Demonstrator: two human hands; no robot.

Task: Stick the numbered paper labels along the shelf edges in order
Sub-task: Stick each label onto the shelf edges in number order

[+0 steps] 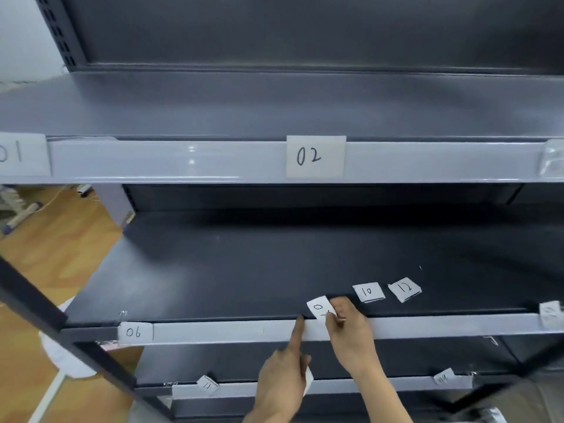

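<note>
label (321, 309) pinched in right hand (351, 334) fingers at middle shelf edge (229, 331), left hand (283, 380) index pressed on edge beside it, other fingers curled round a paper, 10 (368, 292) and 12 (405, 289) loose on shelf

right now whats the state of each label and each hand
label 01: stuck flat on the top shelf edge, cut off by the frame
label 02: stuck flat on the top shelf edge
label 06: stuck on the middle shelf edge
label 10: loose on the middle shelf
label 12: loose on the middle shelf
held label: pinched, second digit hidden
right hand: pinching the held label
left hand: index finger on the shelf edge
</note>
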